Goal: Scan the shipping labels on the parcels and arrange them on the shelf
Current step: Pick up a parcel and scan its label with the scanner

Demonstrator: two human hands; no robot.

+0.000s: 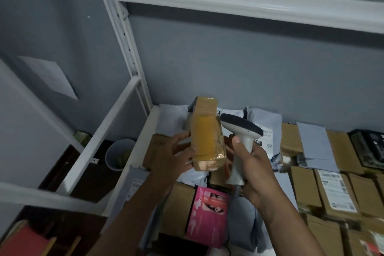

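Many boxes on shelf, pink box, bin

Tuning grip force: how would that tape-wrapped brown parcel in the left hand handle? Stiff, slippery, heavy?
The parcel is probably slippery: glossy tape covers it. It likely gives a little, since its corners look rounded and crumpled. It seems light, as the left hand holds it upright by its edge alone.

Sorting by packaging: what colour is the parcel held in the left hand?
Yellowish-brown, wrapped in glossy tape; the parcel shows in the head view.
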